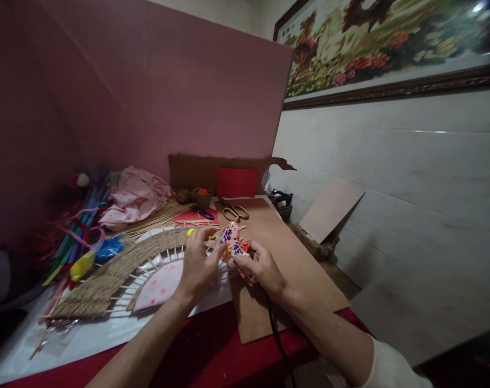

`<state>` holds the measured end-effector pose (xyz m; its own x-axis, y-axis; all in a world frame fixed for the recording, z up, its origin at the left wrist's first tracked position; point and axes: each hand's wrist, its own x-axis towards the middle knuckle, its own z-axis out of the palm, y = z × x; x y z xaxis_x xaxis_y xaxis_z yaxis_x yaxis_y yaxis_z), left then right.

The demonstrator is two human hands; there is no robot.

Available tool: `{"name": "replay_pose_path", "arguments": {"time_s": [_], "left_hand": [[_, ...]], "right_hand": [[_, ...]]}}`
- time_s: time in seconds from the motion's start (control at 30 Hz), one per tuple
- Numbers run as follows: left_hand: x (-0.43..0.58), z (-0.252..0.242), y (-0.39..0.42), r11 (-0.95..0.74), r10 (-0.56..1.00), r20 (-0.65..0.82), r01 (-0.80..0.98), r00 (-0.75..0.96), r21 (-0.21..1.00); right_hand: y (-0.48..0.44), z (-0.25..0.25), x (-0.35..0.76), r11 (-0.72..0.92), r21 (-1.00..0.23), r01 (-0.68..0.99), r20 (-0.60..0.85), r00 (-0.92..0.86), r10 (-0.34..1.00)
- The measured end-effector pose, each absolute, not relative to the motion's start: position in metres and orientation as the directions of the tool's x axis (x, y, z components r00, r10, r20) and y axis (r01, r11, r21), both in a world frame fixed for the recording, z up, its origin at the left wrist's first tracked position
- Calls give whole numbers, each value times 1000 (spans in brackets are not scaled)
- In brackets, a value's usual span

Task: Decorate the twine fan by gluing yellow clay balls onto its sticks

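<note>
A small piece of floral fabric [237, 248], pale with purple and orange flowers, is held up between both hands over the table. My right hand [266, 268] pinches its right side between thumb and fingers, and some of the cloth hangs below. At its left edge is my left hand [199, 263], thumb against the cloth and fingers curled. Whatever lies behind the fabric is hidden. To the left rests a woven twine fan shape [103, 280] with thin wooden sticks, its inner half-circle covered by pink dotted fabric [159, 285].
Gold-handled scissors [235, 213] and a dark cutter [203, 213] lie behind my hands. A brown board [301, 258] extends to the right. Crumpled pink cloth [135, 194], a blue packet [108, 249] and a yellow one [83, 264] are at left. A black cable [275, 328] hangs in front.
</note>
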<state>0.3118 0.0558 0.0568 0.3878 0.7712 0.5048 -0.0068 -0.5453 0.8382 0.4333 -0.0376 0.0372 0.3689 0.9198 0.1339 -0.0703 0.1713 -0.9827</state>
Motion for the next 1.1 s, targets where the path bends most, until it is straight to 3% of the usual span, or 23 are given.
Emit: {"name": "replay_pose_path", "arguments": {"time_s": [0.07, 0.17, 0.37, 0.53, 0.63, 0.8, 0.9, 0.97, 1.1], "left_hand": [[311, 58, 51, -774, 604, 687, 92, 404, 626], [314, 61, 44, -909, 410, 754, 162, 513, 384], [328, 78, 30, -912, 368, 659, 394, 656, 117], [336, 96, 22, -889, 365, 508, 454, 780, -58], [333, 97, 25, -902, 373, 485, 432, 791, -11], [318, 88, 36, -857, 481, 564, 225, 672, 463], [314, 84, 39, -772, 559, 542, 155, 627, 617], [315, 84, 39, -807, 551, 566, 217, 614, 550], [323, 96, 31, -922, 362, 563, 376, 743, 96]], "right_hand": [[-37, 37, 433, 186, -982, -32, 160, 382, 910], [-36, 34, 433, 224, -975, 14, 212, 384, 899], [-35, 25, 436, 259, -965, 34, 253, 367, 895], [-33, 23, 436, 262, -965, -1, 240, 397, 886], [-32, 24, 436, 256, -964, -70, 214, 367, 905], [-36, 32, 435, 245, -964, -104, 201, 316, 927], [-38, 36, 434, 231, -967, -107, 188, 313, 931], [-38, 35, 434, 229, -968, -104, 185, 323, 928], [-34, 29, 434, 255, -963, -94, 211, 330, 920]]}}
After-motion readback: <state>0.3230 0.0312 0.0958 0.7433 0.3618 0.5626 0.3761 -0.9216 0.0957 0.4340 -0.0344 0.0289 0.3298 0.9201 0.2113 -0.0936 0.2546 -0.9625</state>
